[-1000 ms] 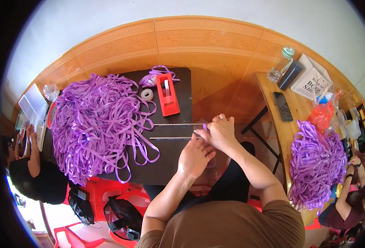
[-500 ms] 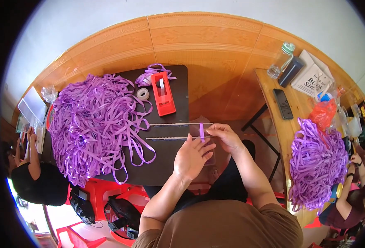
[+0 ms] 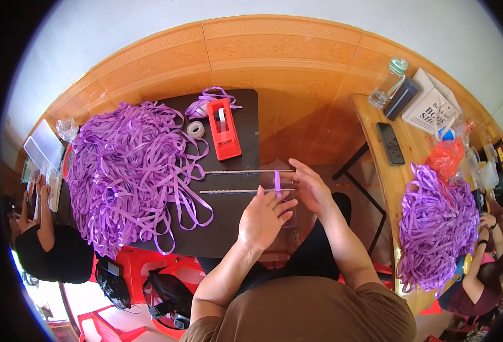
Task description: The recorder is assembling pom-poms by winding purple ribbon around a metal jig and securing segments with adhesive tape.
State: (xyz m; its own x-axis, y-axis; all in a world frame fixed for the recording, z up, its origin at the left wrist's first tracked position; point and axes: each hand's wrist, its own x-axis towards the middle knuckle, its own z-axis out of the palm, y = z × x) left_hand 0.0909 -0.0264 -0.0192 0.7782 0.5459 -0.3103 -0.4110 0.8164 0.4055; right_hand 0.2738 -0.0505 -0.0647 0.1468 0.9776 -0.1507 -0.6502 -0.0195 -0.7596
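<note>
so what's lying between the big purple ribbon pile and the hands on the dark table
In the head view, two thin rods lie side by side across the dark table, running from the ribbon pile to the left hand and right hand.

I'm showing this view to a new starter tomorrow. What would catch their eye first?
The big heap of purple ribbon on the dark table's left half stands out first, with a second purple pile on the wooden table at right. Next, the red tape dispenser behind two thin rods, where the left hand and right hand meet at a short purple strip.
</note>
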